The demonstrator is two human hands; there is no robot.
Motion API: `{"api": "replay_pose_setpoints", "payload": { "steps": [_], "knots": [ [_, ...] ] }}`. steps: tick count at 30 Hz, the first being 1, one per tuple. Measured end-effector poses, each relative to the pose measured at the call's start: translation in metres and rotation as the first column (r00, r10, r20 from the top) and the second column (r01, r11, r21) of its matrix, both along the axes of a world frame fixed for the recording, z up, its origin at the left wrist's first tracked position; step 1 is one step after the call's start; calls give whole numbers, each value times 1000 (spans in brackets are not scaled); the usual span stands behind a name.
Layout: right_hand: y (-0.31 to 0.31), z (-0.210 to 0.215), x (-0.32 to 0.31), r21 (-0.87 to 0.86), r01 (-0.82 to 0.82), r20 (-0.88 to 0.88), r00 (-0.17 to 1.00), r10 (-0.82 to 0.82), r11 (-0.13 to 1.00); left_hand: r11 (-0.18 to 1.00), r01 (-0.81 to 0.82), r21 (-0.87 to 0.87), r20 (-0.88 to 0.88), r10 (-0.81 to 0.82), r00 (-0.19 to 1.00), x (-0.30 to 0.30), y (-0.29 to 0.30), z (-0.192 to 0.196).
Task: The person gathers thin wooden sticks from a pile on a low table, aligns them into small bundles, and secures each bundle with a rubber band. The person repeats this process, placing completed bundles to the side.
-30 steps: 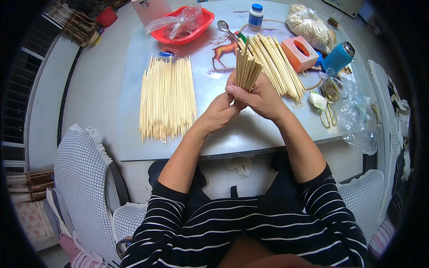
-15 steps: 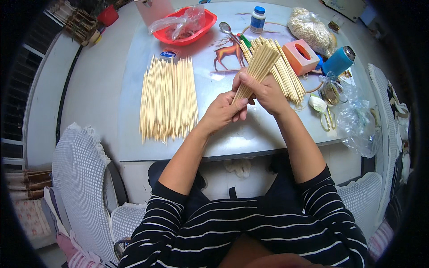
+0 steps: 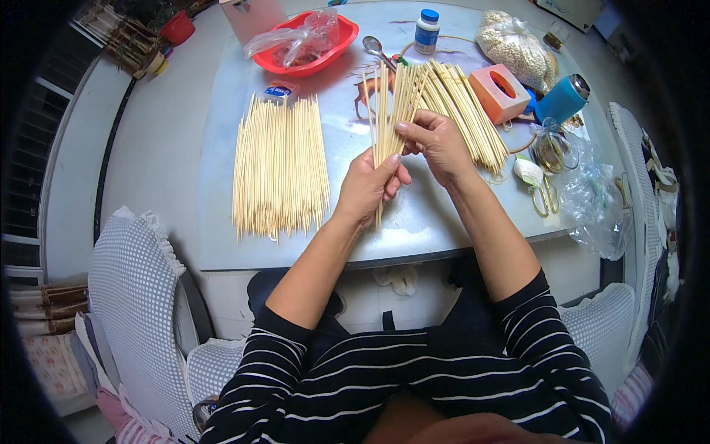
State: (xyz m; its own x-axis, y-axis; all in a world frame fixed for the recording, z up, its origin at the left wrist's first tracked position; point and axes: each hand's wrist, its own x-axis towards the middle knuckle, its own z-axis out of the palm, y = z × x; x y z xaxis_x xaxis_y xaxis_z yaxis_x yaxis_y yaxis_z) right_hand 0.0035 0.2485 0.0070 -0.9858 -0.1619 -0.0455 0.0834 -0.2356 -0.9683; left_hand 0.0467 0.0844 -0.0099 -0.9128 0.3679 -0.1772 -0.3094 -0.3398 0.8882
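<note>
A bundle of wooden skewers stands tilted over the table, its upper ends fanned apart. My left hand is closed round its lower part, with the thumb across the front. Higher up, my right hand pinches the right side of the same bundle between thumb and fingers. To the left lies a broad flat pile of skewers, side by side. Just beyond my right hand is another pile of skewers, lying slantwise.
Along the far side are a red basin with a plastic bag, a spoon, a white bottle and a bag of pale beads or beans. An orange box, blue flask, scissors and clear plastic lie right.
The bundle has turned more upright and its upper ends have spread, several skewers splaying leftward. My right hand has shifted its hold to the bundle's right side; my left keeps the lower part.
</note>
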Motion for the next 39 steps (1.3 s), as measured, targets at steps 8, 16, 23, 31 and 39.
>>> {"api": "replay_pose_setpoints", "payload": {
  "steps": [8, 16, 23, 31, 39],
  "knots": [
    [0, -2, -2, 24, 29, -21, 999, -29, 999, 997, -65, 38, 40, 63, 997, -1, 1, -8],
    [3, -6, -5, 28, 32, 8, 999, -32, 999, 996, -91, -7, 49, 91, 995, -3, -1, -11],
    [3, -6, -4, 53, 46, 21, 999, -47, 998, 996, -85, -6, 71, 86, 994, -3, -2, -7],
    [3, -7, -6, 69, 35, 29, 999, -37, 997, 1000, -11, 17, 98, 9, 995, -8, -9, -6],
    [1, -3, -4, 57, 46, 42, 998, -48, 997, 998, 13, 68, 125, -21, 992, -7, -10, -4]
  ]
}}
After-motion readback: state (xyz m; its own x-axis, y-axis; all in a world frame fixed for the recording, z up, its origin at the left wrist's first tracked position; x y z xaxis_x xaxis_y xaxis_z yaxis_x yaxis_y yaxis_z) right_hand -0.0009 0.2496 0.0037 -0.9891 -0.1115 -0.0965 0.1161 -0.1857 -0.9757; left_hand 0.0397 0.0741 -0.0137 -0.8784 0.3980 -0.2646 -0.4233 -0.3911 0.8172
